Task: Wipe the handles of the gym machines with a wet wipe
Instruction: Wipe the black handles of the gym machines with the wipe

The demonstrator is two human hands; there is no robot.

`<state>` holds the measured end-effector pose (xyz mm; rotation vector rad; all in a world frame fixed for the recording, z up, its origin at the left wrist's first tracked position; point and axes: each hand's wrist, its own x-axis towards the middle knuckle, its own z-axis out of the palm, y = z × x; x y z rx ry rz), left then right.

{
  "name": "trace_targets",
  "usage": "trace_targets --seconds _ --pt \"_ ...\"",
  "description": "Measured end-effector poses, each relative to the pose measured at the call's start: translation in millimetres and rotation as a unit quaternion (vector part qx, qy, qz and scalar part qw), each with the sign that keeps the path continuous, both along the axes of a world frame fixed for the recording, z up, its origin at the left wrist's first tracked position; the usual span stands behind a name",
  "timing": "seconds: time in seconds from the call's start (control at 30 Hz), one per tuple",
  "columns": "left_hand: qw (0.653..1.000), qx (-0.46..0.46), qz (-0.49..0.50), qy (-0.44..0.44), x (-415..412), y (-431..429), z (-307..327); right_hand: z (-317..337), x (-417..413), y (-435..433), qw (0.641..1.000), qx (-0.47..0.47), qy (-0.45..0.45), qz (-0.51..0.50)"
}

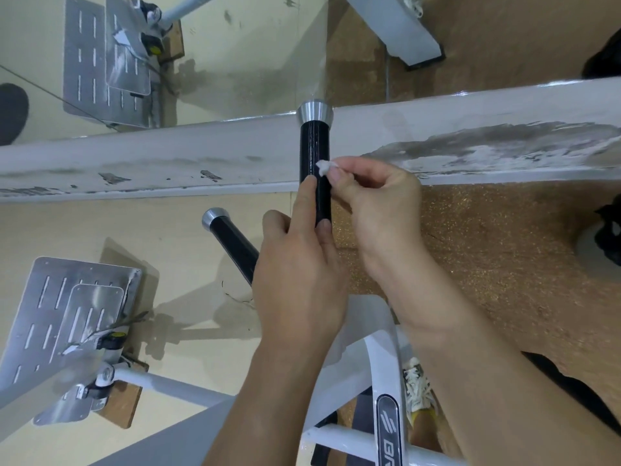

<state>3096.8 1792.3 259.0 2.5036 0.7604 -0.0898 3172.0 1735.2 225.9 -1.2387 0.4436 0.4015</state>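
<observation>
In the centre of the frame a black handle [314, 142] with a silver cap [314, 112] on its top end stands almost upright in front of a worn white ledge [168, 163]. The left hand [299, 264] holds the lower part of this handle, with the fingers wrapped round it and one finger lying along its left side. The right hand [379, 213], just beside the left, pinches a small bunched wet wipe [323, 167] between thumb and fingertips and presses it on the right side of the handle, about at the middle of its length. So the two hands are close together, both on the same handle.

The step in hand is, I think, the wiping of this handle. To do it well, the left hand should hold the handle steady, so that it does not swing away under the pressure. The wipe is very small and covers only one spot, therefore it is better to go round the whole handle and along it from the cap down, also under the place where the left hand sits. The wipe can slip out of such a light pinch, so a firm hold is needed.

A second handle [235, 250] of the same kind, left of centre, looks not yet reached. A metal foot plate [50, 314] is in the lower left
</observation>
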Motion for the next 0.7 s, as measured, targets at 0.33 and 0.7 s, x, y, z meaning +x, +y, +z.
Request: trace_targets --seconds 0.33,0.7 --pt "1.000 -0.027 0.008 -0.007 1 4 1 6 30 1 0.999 -0.011 0.028 0.031" --pt "0.997 -0.060 0.027 -0.033 5 0 2 -1 54 18 0.996 0.060 0.068 -0.022"
